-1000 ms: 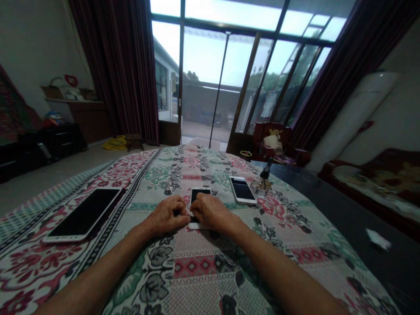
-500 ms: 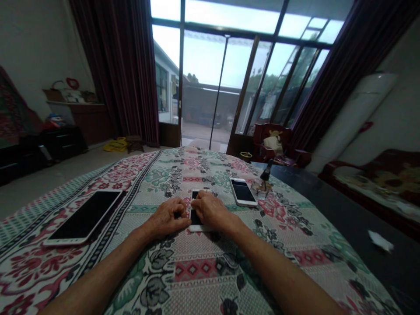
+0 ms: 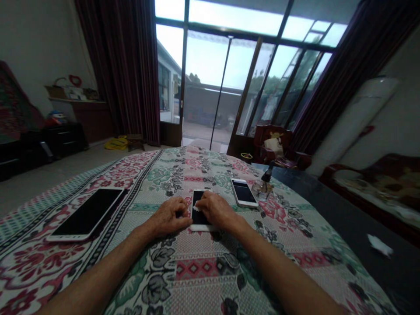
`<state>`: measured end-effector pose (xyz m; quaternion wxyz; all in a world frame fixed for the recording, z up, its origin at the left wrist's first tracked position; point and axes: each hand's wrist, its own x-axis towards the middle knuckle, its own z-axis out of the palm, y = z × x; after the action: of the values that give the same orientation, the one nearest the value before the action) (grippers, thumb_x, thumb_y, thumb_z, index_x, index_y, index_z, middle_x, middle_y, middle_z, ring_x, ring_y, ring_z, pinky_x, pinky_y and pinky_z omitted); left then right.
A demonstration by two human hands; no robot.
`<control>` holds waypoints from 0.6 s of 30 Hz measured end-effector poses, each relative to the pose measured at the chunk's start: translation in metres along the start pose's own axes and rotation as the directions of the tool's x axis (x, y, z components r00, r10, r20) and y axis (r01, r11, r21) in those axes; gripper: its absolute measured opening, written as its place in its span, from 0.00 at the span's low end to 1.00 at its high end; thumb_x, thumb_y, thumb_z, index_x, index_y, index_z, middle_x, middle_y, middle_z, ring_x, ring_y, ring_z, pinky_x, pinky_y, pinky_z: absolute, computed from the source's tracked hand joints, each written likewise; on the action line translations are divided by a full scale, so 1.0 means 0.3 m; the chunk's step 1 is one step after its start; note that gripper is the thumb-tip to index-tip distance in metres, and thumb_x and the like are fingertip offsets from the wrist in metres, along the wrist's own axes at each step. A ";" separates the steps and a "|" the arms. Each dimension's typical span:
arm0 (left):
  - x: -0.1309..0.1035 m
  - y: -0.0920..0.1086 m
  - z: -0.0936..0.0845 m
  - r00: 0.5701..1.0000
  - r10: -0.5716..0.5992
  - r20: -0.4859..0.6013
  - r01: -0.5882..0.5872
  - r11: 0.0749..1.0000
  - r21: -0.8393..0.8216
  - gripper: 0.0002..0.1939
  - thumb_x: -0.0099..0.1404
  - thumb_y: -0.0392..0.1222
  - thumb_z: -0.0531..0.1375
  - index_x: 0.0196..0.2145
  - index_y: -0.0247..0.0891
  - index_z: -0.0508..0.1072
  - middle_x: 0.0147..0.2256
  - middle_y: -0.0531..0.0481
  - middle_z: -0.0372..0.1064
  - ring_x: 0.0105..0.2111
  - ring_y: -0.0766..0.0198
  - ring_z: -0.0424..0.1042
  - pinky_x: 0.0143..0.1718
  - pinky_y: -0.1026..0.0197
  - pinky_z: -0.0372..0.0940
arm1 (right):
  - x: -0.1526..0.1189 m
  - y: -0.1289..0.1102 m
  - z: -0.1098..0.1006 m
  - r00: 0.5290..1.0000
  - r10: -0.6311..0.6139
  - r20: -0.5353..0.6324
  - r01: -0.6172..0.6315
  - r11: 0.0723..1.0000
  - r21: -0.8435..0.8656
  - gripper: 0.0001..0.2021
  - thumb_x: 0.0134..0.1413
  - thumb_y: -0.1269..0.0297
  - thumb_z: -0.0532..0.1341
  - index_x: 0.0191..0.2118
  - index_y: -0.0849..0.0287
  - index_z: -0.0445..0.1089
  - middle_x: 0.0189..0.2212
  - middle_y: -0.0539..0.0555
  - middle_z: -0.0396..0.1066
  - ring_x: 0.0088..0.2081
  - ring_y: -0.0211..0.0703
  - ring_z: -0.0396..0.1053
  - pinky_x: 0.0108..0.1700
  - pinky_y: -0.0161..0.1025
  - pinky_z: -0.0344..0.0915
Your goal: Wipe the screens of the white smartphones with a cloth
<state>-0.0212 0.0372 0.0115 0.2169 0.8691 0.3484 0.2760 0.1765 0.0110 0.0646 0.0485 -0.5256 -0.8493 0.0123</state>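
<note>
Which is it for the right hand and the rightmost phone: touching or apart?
Apart: the head view plainly shows tablecloth between the right hand and the rightmost phone.

White phone [image 3: 198,220] | flat, black screen up | white wad [image 3: 196,208] on screen

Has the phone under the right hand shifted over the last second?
No: against the red band beyond it on the tablecloth, the phone shows no visible shift.

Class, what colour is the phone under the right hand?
The phone shows a white border and black screen; best view: head.
</note>
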 end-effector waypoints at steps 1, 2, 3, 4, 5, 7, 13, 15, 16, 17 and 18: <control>0.000 0.000 0.000 1.000 0.000 0.000 0.000 1.000 0.002 0.08 0.57 0.42 0.61 0.24 0.37 0.70 0.33 0.51 0.68 0.36 0.62 0.67 0.39 0.60 0.60 | 0.004 0.002 0.007 0.999 0.018 -0.029 -0.018 1.000 -0.003 0.14 0.63 0.70 0.52 0.38 0.59 0.76 0.38 0.56 0.69 0.39 0.40 0.65 0.37 0.33 0.56; 0.000 0.000 0.000 1.000 0.002 -0.001 -0.002 1.000 0.000 0.08 0.57 0.43 0.61 0.24 0.37 0.70 0.33 0.51 0.68 0.36 0.63 0.67 0.39 0.60 0.60 | 0.007 0.005 0.013 0.998 0.034 -0.050 -0.034 0.999 0.000 0.15 0.64 0.69 0.51 0.39 0.58 0.76 0.39 0.56 0.69 0.40 0.40 0.65 0.37 0.33 0.56; 0.000 0.000 -0.001 1.000 0.004 -0.002 -0.004 1.000 -0.003 0.09 0.57 0.43 0.61 0.23 0.37 0.70 0.33 0.51 0.68 0.36 0.63 0.67 0.39 0.60 0.60 | 0.009 0.010 0.016 0.997 0.049 -0.062 -0.049 0.999 0.002 0.16 0.65 0.68 0.50 0.40 0.57 0.76 0.40 0.56 0.69 0.40 0.41 0.65 0.37 0.33 0.56; 0.000 -0.001 -0.001 1.000 0.006 -0.001 -0.006 1.000 -0.006 0.09 0.57 0.43 0.61 0.23 0.37 0.69 0.34 0.50 0.69 0.36 0.63 0.67 0.40 0.60 0.60 | 0.010 0.015 0.017 0.996 0.055 -0.066 -0.055 0.998 0.003 0.16 0.65 0.68 0.50 0.40 0.57 0.76 0.40 0.56 0.69 0.40 0.41 0.65 0.37 0.33 0.56; -0.001 -0.001 -0.001 1.000 0.006 0.001 -0.005 1.000 -0.007 0.09 0.57 0.43 0.61 0.23 0.37 0.69 0.34 0.50 0.69 0.36 0.63 0.67 0.40 0.60 0.60 | 0.011 0.021 0.016 0.997 0.054 -0.062 -0.054 0.999 0.006 0.16 0.64 0.68 0.51 0.41 0.56 0.77 0.40 0.56 0.69 0.40 0.41 0.66 0.37 0.33 0.56; -0.001 -0.003 0.000 1.000 -0.001 0.005 0.001 1.000 -0.002 0.09 0.57 0.43 0.61 0.23 0.37 0.69 0.34 0.50 0.69 0.36 0.63 0.67 0.40 0.60 0.60 | 0.007 0.031 0.007 0.999 0.022 -0.036 -0.021 1.000 0.020 0.14 0.60 0.71 0.53 0.41 0.56 0.77 0.39 0.56 0.71 0.40 0.41 0.67 0.38 0.33 0.57; 0.000 -0.004 0.002 1.000 -0.006 0.008 0.006 1.000 0.007 0.08 0.56 0.43 0.62 0.23 0.38 0.70 0.34 0.51 0.69 0.37 0.63 0.67 0.40 0.61 0.60 | -0.045 0.024 -0.046 0.971 -0.123 0.203 0.079 0.974 0.211 0.17 0.49 0.76 0.58 0.41 0.56 0.79 0.35 0.53 0.77 0.34 0.37 0.70 0.36 0.30 0.60; 0.000 -0.003 0.002 1.000 0.003 0.001 -0.003 1.000 0.000 0.09 0.57 0.43 0.62 0.23 0.38 0.70 0.33 0.51 0.69 0.36 0.63 0.67 0.40 0.61 0.60 | -0.058 0.017 -0.057 0.954 -0.127 0.271 0.060 0.968 0.243 0.17 0.47 0.76 0.58 0.41 0.56 0.79 0.32 0.52 0.77 0.31 0.36 0.70 0.33 0.30 0.60; 0.000 -0.002 0.002 1.000 0.005 -0.002 -0.005 1.000 -0.005 0.09 0.57 0.43 0.62 0.23 0.38 0.70 0.33 0.51 0.69 0.36 0.63 0.67 0.40 0.61 0.60 | -0.060 0.017 -0.059 0.950 -0.122 0.287 0.050 0.968 0.246 0.16 0.47 0.76 0.59 0.40 0.56 0.79 0.31 0.51 0.77 0.31 0.36 0.70 0.33 0.30 0.60; -0.001 -0.001 0.001 1.000 0.006 -0.004 -0.006 1.000 -0.008 0.09 0.57 0.43 0.62 0.23 0.38 0.69 0.33 0.51 0.69 0.36 0.63 0.67 0.40 0.61 0.60 | -0.058 0.019 -0.057 0.953 -0.108 0.283 0.041 0.971 0.235 0.16 0.48 0.76 0.59 0.40 0.56 0.79 0.31 0.51 0.77 0.31 0.36 0.70 0.33 0.30 0.60; -0.001 -0.001 0.000 1.000 0.005 -0.003 -0.005 1.000 -0.010 0.09 0.57 0.43 0.62 0.23 0.38 0.69 0.34 0.51 0.69 0.36 0.63 0.67 0.40 0.61 0.60 | -0.052 0.024 -0.052 0.962 -0.085 0.258 0.030 0.977 0.211 0.15 0.48 0.75 0.59 0.40 0.56 0.79 0.32 0.52 0.77 0.32 0.37 0.70 0.34 0.30 0.60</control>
<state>-0.0215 0.0373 0.0112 0.2202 0.8683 0.3452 0.2799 0.1913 -0.0003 0.0786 -0.0114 -0.4865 -0.8572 0.1684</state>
